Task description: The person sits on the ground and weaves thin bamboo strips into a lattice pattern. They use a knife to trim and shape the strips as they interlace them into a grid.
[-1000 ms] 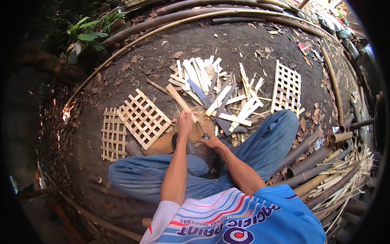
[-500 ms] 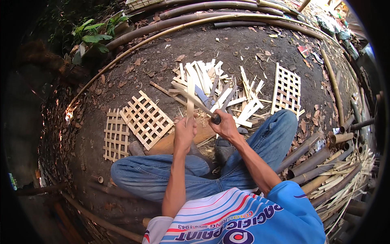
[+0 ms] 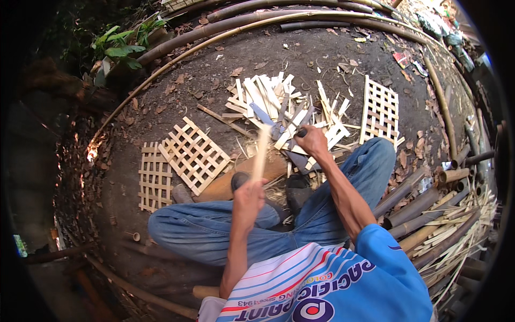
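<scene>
My left hand (image 3: pixel 248 203) is closed round the lower end of a pale bamboo strip (image 3: pixel 261 154), which points up and away from me, slightly blurred. My right hand (image 3: pixel 313 143) grips the dark handle of a knife (image 3: pixel 302 132); its thin blade reaches to the far left over the pile and is hard to make out. Strip and knife are apart. Beyond both hands lies a heap of split bamboo strips (image 3: pixel 264 92), with a blue-grey blade-like tool (image 3: pixel 262 114) on it. A thick bamboo piece (image 3: pixel 217 183) lies on the ground by my left hand.
Two woven bamboo lattice panels (image 3: pixel 195 155) (image 3: pixel 155 177) lie at the left, and another lattice panel (image 3: pixel 380 112) at the right. Bamboo poles (image 3: pixel 214 38) border the far side. Cut bamboo tubes (image 3: pixel 413 206) and thin shavings (image 3: pixel 450 228) are piled at the right.
My right hand has moved the knife away from the strip, up and to the right. My left hand has drawn the strip lower, nearer to me.
</scene>
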Motion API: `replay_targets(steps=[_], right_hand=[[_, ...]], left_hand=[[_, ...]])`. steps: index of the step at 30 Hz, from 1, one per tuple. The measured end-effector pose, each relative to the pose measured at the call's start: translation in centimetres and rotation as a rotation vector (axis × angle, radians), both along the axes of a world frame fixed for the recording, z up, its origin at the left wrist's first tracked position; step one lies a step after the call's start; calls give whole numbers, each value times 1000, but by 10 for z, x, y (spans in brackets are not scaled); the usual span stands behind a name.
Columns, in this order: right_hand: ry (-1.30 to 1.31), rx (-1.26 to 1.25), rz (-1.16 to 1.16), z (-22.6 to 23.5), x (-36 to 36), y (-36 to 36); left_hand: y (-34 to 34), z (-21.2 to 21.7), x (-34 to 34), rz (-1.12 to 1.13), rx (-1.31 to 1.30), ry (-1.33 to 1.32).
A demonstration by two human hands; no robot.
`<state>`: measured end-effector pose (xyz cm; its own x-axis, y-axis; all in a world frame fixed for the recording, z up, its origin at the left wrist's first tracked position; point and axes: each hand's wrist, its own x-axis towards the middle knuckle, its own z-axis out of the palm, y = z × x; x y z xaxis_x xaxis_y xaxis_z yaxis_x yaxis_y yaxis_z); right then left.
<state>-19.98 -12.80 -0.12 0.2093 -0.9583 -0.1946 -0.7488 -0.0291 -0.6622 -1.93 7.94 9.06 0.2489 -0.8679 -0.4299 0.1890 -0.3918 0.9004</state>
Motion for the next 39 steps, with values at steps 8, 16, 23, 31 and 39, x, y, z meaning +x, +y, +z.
replay_targets(steps=[8,16,23,31,39], right_hand=[[-107,-78,426,24,41,84],[-29,-22,28,-1,2,15],[-156,-151,446,19,39,92],[-118,-185,503,8,48,78],[-170,-240,416,10,47,71]], left_hand=[[-8,-22,16,17,8,-196],[34,-6,-6,76,115,5],[12,-10,4,57,34,-126],[13,-11,12,39,43,-69],[9,0,16,43,28,-133]])
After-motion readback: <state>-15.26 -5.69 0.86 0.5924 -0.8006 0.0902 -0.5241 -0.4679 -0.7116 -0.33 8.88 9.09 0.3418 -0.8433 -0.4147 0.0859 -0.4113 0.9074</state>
